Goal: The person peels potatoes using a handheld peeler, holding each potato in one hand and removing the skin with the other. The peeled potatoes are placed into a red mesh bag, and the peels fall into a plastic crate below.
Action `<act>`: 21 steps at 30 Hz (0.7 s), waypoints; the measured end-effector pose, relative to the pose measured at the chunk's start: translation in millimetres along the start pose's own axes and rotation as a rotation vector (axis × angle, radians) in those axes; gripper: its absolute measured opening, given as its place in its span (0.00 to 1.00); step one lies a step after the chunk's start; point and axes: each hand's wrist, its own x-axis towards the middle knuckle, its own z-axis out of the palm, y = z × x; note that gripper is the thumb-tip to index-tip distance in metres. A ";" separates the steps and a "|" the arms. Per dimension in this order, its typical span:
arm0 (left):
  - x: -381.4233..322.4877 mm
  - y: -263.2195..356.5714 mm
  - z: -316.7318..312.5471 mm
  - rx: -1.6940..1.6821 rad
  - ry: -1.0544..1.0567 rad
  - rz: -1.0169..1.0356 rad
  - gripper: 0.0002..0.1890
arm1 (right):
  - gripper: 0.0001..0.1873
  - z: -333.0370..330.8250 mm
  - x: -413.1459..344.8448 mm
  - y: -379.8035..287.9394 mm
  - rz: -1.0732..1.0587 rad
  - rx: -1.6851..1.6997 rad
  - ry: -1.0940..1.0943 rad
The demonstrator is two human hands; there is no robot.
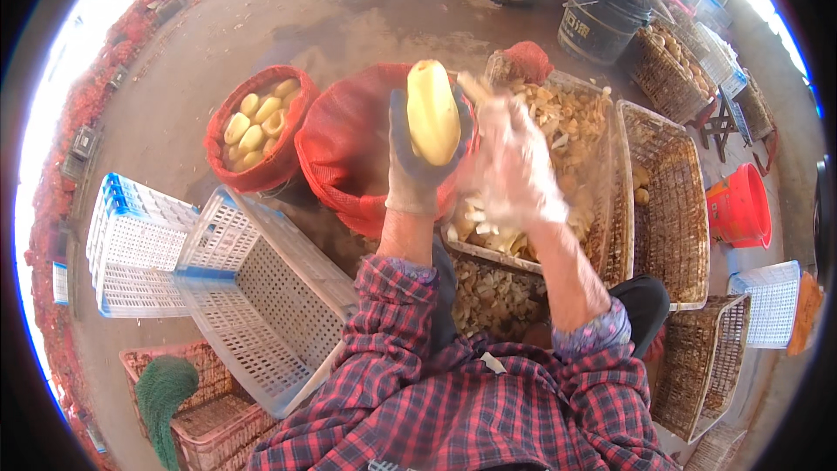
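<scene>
A long, pale yellow peeled potato (433,114) stands upright in my left hand (413,170), which wears a grey-and-white work glove. Beside it, my right hand (516,160), in a whitish glove, is blurred by motion. It grips a small hand tool (475,87) with a pale end, too blurred to name exactly. Under the left hand is a large tub lined with red mesh (346,137); its contents are mostly hidden. Below the right hand, a crate (620,163) holds heaped peelings (565,118).
A smaller red-mesh-lined bucket (225,170) at left holds several peeled potatoes (252,137). White plastic crates (281,301) lie tipped nearby. A pink crate (216,418) carries green netting (163,392). Brown crates (667,222), a red bucket (739,206) and black buckets (598,16) stand at right and behind.
</scene>
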 end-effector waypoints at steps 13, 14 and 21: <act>16.3 49.9 -8.0 -1.092 0.268 -0.695 0.32 | 0.24 30.1 -27.4 14.8 0.127 0.257 0.135; 13.7 45.1 -7.1 -0.846 0.199 -0.576 0.33 | 0.26 31.6 -25.7 13.7 0.110 0.005 0.136; 22.7 52.9 -13.3 -1.238 0.186 -0.798 0.33 | 0.34 42.0 -52.9 59.5 0.081 0.067 0.040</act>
